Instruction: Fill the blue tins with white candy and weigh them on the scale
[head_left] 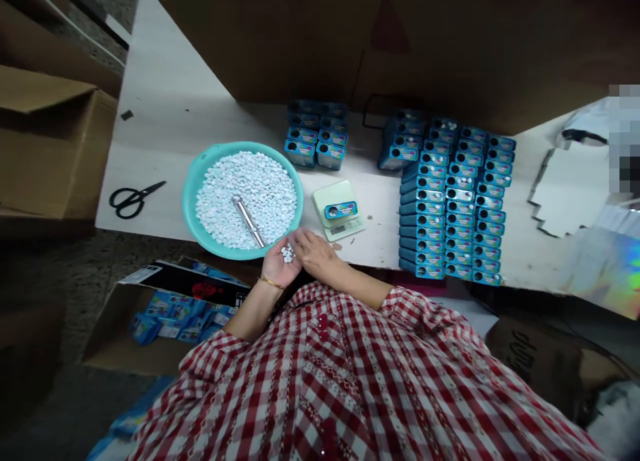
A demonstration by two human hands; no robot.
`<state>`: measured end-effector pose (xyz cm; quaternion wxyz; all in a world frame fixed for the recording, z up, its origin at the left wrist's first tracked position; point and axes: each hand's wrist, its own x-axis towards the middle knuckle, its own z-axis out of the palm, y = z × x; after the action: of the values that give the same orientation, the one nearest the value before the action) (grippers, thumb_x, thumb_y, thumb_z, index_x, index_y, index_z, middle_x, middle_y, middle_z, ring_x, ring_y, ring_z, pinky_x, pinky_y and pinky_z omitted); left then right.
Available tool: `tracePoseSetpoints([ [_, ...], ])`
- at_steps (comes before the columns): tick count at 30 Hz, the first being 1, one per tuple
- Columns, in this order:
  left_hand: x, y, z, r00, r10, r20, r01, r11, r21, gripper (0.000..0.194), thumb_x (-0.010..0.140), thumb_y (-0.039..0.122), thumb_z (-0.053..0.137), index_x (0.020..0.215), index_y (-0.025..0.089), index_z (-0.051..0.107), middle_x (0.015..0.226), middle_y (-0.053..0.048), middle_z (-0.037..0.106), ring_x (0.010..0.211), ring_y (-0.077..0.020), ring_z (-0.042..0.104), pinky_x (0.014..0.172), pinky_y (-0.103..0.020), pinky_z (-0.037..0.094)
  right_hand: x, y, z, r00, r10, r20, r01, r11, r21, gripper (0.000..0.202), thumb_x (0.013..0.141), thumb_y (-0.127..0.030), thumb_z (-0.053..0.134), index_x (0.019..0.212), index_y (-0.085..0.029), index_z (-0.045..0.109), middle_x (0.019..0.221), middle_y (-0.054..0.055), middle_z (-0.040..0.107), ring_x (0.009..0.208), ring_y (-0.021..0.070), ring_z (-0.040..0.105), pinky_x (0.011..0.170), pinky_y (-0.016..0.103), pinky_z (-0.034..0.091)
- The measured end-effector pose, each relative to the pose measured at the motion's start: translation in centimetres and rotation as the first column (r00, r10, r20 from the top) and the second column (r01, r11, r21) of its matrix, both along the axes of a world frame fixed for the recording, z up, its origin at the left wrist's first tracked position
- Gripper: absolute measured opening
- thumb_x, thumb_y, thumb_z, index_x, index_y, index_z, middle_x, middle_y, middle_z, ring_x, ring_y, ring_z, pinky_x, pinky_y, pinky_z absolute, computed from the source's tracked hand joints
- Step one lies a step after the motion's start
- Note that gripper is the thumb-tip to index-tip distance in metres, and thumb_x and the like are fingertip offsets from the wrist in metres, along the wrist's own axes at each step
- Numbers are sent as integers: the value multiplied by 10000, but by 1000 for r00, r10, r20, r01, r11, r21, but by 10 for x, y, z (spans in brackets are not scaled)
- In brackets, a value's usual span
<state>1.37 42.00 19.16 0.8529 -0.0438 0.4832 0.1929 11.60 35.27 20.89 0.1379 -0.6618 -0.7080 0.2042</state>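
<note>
My left hand (280, 266) is cupped palm up at the table's front edge, holding a small heap of white tablets (287, 253). The bent fingers of my right hand (315, 253) meet the left palm beside that heap; whether a tablet is between them is hidden. Just beyond my left hand stands a turquoise basin (193, 220) full of white tablets, with a metal scoop (247, 220) lying in them. A small pale kitchen scale (326, 196) sits beyond my right hand, carrying one blue tin (341, 210).
Rows of blue tins (433, 232) stand on the right, with a smaller group (316, 141) behind the scale. Black scissors (135, 200) lie at left. A large cardboard box (310, 41) borders the back. Below left, an open carton (107, 338) holds blue packs.
</note>
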Motion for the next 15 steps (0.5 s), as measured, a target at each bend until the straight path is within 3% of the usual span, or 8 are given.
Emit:
tracePoseSetpoints([
  [5,-9,-7,-2,1000,10,-23,-10,1000,-22,385,941,231,314,1216,87,542,979,-120,696,904,-147,667,818,-252,525,-8,4,-1,995,95,27,-94,995,-33,234,890,-108,412,1011,-99,613,1036,124,606,979,228,508,793,327,465],
  [10,-6,-9,5,996,60,-59,-61,998,-25,313,927,142,317,1051,91,601,794,-60,696,730,-123,669,707,-243,543,3,-2,-14,995,48,-87,-50,998,-25,181,888,-168,480,1018,-180,604,975,52,598,907,190,494,704,274,455],
  [15,0,-9,6,996,60,-64,-61,998,-12,274,905,106,340,896,101,614,704,-41,666,655,-113,648,645,-227,539,8,-6,-19,983,-53,-178,50,998,-24,199,888,-172,472,1035,-152,604,979,70,612,912,186,500,783,292,441],
])
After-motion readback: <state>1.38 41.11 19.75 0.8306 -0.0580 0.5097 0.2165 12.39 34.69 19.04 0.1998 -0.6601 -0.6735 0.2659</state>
